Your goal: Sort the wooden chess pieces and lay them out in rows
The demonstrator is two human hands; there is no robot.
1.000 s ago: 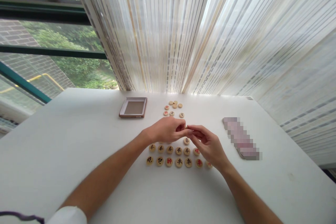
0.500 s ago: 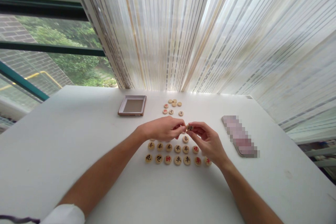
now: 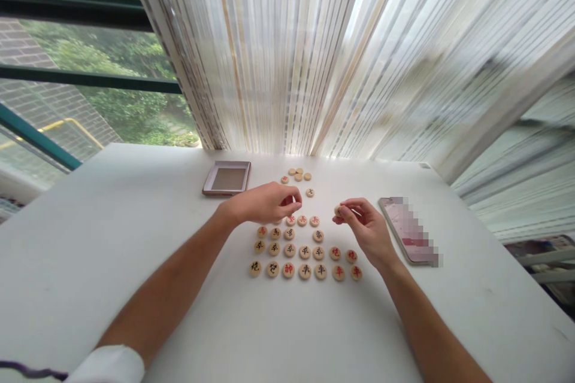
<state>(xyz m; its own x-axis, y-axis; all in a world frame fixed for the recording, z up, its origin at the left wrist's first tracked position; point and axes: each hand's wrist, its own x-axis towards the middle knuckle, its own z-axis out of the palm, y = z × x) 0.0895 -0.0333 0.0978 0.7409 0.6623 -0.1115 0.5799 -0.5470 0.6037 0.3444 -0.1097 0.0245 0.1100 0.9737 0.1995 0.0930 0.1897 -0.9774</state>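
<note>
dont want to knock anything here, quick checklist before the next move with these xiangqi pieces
1. Right hand grip on the wooden xiangqi piece: ok, pinched at the fingertips.
2. Left hand grip: cannot tell, the curled fingers hide whether it holds a piece.
3. Left hand clear of the nearest piece: cannot tell, the fingertips sit right above it.
4. Right hand apart from the phone: ok, they look separate, though close.
5. Rows of pieces: ok, lying flat, none stacked.
6. Shallow square tray: ok, beyond the left hand, untouched.
</note>
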